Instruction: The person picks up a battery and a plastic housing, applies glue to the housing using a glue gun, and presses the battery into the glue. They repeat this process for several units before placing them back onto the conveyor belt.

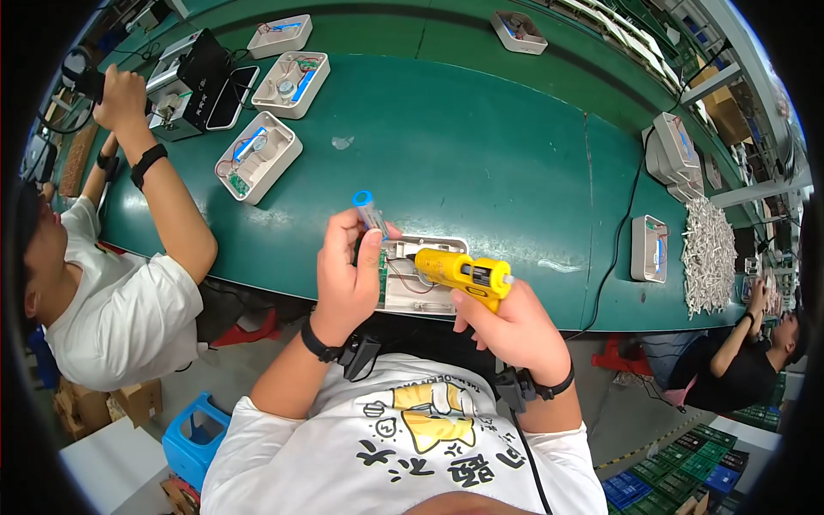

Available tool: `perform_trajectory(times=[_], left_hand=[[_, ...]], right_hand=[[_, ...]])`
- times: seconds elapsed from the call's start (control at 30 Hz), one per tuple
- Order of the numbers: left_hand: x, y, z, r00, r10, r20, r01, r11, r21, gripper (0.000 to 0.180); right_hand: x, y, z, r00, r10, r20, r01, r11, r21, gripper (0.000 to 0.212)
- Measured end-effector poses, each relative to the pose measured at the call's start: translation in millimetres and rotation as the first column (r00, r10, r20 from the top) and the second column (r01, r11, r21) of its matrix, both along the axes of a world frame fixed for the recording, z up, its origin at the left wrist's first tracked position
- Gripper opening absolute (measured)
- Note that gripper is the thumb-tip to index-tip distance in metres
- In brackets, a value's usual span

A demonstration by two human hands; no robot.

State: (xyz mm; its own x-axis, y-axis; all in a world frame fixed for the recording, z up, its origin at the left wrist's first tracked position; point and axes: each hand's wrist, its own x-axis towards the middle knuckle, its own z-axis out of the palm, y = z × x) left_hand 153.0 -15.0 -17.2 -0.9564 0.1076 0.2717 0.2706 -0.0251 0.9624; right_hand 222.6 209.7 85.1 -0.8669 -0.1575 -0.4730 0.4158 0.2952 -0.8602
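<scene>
Between the thumb and fingers of my left hand (343,273) is a blue cylindrical battery (366,206), tilted with its round end pointing up and away. My right hand (519,330) grips a yellow hot glue gun (446,268), whose nozzle points left toward my left fingers. Both hands are over an off-white plastic housing (414,302) lying open at the table's front edge. Thin wires and part of a green circuit board (383,268) show inside it. My left hand and the glue gun hide much of its interior.
On the green table (481,154), several similar housings (259,157) with blue batteries stand at the left. Another housing (650,249) sits right, beside a heap of small whitish parts (710,255). A black cable (624,245) crosses the table. Co-workers sit left (120,300) and right (730,369).
</scene>
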Motion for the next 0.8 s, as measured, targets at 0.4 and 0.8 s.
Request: perform_trajectory(times=[0.4, 0.8], left_hand=[[-4, -9, 17, 0.962, -0.001, -0.272, -0.081, 0.954, -0.289, 0.021], [-11, -6, 27, 0.933, -0.091, -0.347, -0.063, 0.911, -0.408, 0.021]], right_hand=[[-3, -8, -2, 0.997, -0.048, 0.061, 0.049, 0.999, -0.003, 0.023], [23, 24, -17, 0.960, -0.279, 0.000, 0.279, 0.959, -0.040, 0.026]])
